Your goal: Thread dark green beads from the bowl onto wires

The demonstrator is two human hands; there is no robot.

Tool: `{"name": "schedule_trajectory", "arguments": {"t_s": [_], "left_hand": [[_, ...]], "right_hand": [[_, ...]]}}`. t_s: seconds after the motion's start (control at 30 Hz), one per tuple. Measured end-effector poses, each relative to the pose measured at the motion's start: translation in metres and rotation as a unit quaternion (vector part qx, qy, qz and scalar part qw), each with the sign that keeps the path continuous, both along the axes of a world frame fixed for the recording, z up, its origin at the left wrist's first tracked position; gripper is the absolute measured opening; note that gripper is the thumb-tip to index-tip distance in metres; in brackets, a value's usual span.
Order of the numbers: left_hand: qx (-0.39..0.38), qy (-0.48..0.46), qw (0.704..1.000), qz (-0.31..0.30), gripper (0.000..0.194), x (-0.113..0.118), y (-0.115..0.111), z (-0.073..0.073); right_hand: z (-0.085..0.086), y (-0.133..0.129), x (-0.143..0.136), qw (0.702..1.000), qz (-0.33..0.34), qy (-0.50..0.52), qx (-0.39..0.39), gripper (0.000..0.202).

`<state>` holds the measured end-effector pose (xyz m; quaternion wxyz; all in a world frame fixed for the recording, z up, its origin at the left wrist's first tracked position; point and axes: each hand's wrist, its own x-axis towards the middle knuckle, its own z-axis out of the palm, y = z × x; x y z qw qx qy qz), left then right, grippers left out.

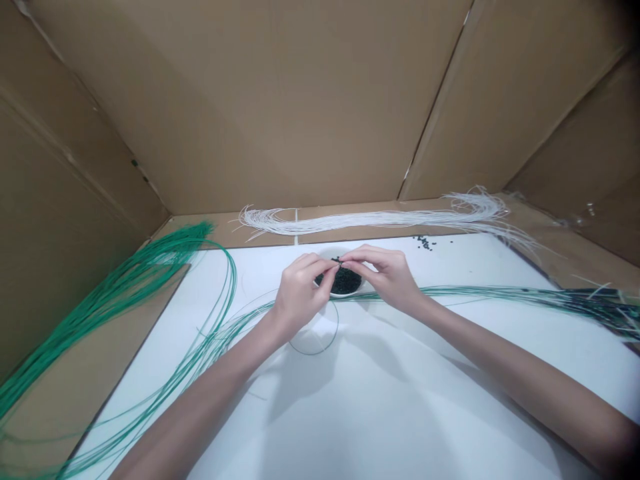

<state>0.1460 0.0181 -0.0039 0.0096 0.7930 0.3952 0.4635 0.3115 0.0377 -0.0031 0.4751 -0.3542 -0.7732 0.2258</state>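
Observation:
My left hand (304, 283) and my right hand (384, 272) meet fingertip to fingertip over a white bowl (363, 289). Small black beads (343, 283) fill the bowl. My left hand is closed in a pinch on a thin green wire, and a loop of wire (336, 331) hangs in front of the bowl below it. Thumb and forefinger of my right hand also pinch together, on a tiny dark piece (339, 261) that looks like one of the black beads. The fingers partly cover where wire and bead meet.
Green wires (145, 283) lie bundled at the left and cross the white board (390, 420). Dark-ended wires (575, 303) lie at the right. Behind stretches a bundle of white wires (350, 219). Loose black beads (425, 243) are scattered near the back edge. Cardboard walls (300, 100) surround the board.

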Motion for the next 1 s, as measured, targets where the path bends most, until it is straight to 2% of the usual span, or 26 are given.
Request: {"name": "schedule_trajectory", "arguments": {"t_s": [0.27, 0.57, 0.83, 1.0], "left_hand": [[-0.002, 0.005, 1.000, -0.002, 0.012, -0.0004, 0.0003, -0.0013], [0.011, -0.001, 1.000, -0.009, 0.012, -0.0001, -0.0013, 0.0015], [0.003, 0.004, 1.000, -0.003, 0.011, -0.0002, -0.0018, 0.0020], [0.001, 0.001, 1.000, -0.004, 0.012, 0.0002, -0.0027, 0.0036]], "right_hand": [[0.0023, -0.0007, 0.0020, 0.999, 0.023, -0.020, 0.028, 0.012], [0.0002, -0.0001, 0.0015, 0.998, 0.018, -0.026, 0.049, 0.010], [-0.0023, 0.0001, 0.0009, 0.999, 0.001, 0.034, -0.022, 0.010], [-0.0047, 0.0015, 0.0021, 0.998, 0.018, 0.041, -0.038, 0.010]]}}
